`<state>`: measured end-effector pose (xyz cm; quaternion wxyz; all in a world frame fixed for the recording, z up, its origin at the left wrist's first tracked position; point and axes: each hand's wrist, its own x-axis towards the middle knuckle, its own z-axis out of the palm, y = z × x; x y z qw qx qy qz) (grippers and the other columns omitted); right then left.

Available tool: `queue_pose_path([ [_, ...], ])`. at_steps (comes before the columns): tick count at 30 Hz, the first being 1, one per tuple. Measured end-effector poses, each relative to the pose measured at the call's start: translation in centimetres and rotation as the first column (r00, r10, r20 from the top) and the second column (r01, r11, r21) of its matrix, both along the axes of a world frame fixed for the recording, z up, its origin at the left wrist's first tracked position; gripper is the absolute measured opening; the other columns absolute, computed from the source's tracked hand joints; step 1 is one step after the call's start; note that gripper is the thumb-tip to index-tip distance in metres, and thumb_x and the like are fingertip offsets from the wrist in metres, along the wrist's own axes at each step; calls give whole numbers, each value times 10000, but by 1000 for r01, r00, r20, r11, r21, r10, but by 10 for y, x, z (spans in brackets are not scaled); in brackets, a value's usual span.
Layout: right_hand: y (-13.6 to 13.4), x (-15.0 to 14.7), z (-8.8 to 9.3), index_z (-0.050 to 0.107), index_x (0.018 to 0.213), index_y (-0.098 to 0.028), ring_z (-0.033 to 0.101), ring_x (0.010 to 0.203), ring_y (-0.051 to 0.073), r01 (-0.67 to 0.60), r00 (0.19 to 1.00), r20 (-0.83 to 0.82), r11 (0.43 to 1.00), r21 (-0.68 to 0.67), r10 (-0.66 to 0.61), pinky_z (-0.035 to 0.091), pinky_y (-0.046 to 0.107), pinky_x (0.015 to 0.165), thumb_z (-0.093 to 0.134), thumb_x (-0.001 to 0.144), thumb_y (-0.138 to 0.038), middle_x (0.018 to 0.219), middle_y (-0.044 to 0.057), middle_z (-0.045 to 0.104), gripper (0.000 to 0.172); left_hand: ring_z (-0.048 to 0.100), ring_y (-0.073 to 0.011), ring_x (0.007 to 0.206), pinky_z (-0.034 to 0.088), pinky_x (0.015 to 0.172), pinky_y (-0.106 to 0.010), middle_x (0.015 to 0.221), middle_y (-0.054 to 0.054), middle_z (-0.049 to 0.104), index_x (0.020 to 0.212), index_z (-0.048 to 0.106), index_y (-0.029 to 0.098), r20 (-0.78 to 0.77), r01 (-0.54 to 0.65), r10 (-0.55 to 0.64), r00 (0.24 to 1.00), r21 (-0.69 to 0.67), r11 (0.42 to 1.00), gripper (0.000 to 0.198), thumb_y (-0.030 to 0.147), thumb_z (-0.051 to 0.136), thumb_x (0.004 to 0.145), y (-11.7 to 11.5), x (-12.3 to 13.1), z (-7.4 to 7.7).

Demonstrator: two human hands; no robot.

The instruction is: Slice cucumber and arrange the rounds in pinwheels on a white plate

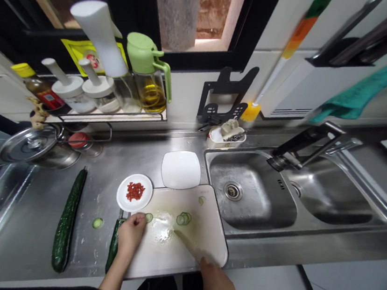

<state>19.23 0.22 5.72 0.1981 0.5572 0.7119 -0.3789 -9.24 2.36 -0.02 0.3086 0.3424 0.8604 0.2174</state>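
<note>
My left hand [132, 232] is closed in a pinch over the left side of the white cutting board [161, 263], with a thin cucumber slice [149, 217] at its fingertips. My right hand [217, 282] is wrapped round the handle of a knife [188, 245], whose blade lies low over the board and points up and left. Several overlapping cucumber slices [183, 218] rest beyond the knife tip. A cut cucumber [114, 241] sits at the board's left edge, partly hidden by my left hand and forearm. Farther left lies a whole cucumber [68, 219] on the steel counter.
A small plate of chopped red pieces [121, 200] and a white square dish [181, 169] stand behind the board. Another cucumber slice [98, 223] is on the counter. A double sink [251, 190] is right; a lidded pot [54, 158] and seasoning rack [119, 118] are back left.
</note>
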Motion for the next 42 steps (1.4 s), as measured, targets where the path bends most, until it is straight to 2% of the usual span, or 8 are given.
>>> queue_pose_path([
  [8, 3, -2, 4, 532, 1250, -92, 593, 1027, 230, -14, 1000, 27, 1000, -27, 14, 428, 298, 858, 266, 819, -42, 1136, 160, 633, 509, 661, -196, 736, 430, 697, -258, 783, -37, 727, 856, 688, 223, -57, 13, -14, 998, -5, 1000, 261, 376, 511, 739, -3, -4, -5],
  [14, 5, -3, 10, 555, 1230, -100, 626, 965, 231, -1, 1000, 18, 1000, -24, 2, 455, 299, 808, 265, 799, -21, 1076, 158, 660, 525, 634, -177, 715, 450, 713, -272, 796, -34, 705, 883, 687, 204, -89, 60, -49, 995, 133, 989, 272, 359, 518, 738, 3, 6, -5],
  [18, 2, 0, 4, 554, 1234, -97, 630, 953, 229, 7, 1000, -10, 1000, 6, -7, 463, 301, 819, 258, 814, -35, 1073, 159, 662, 517, 593, -150, 670, 467, 684, -271, 800, -38, 679, 965, 679, 180, 9, 222, -230, 973, 238, 946, 308, 346, 556, 736, 18, 32, -2],
  [22, -1, 1, -1, 566, 1228, -123, 628, 963, 228, -8, 1000, 2, 999, 37, 7, 464, 291, 826, 279, 839, -59, 1093, 147, 659, 488, 572, -135, 686, 472, 705, -276, 871, -57, 651, 1015, 670, 181, 74, 439, -474, 878, 273, 856, 299, 259, 570, 744, 33, 62, -2],
  [26, 0, 0, 1, 563, 1227, -112, 632, 955, 237, -26, 1000, 17, 999, 34, 25, 472, 304, 819, 270, 832, -42, 1078, 150, 663, 496, 572, -134, 732, 456, 735, -273, 863, -49, 612, 985, 675, 194, 65, 540, -570, 819, 249, 804, 270, 175, 536, 754, 38, 77, -4],
  [31, 2, -1, 5, 552, 1228, -78, 635, 945, 247, -35, 999, 28, 999, 22, 34, 474, 313, 805, 270, 809, -17, 1068, 164, 663, 508, 560, -131, 735, 435, 743, -267, 848, -35, 584, 934, 663, 195, 50, 552, -575, 817, 223, 804, 259, 116, 525, 729, 37, 81, -4],
  [36, 4, -2, 9, 589, 1175, -87, 639, 933, 250, -12, 1000, 6, 1000, 23, 12, 475, 318, 797, 266, 822, -29, 1045, 165, 670, 482, 526, -123, 680, 401, 676, -243, 774, -10, 568, 838, 632, 183, 37, 505, -522, 852, 205, 839, 198, 102, 524, 692, 37, 84, 2],
  [42, 5, -3, 11, 546, 1229, -92, 613, 997, 227, -67, 997, 40, 998, 0, 67, 440, 286, 850, 268, 821, -9, 1107, 158, 649, 501, 499, -100, 591, 360, 599, -204, 626, 34, 561, 713, 595, 185, 143, 449, -477, 867, 190, 873, 113, 151, 487, 713, 35, 85, 4],
])
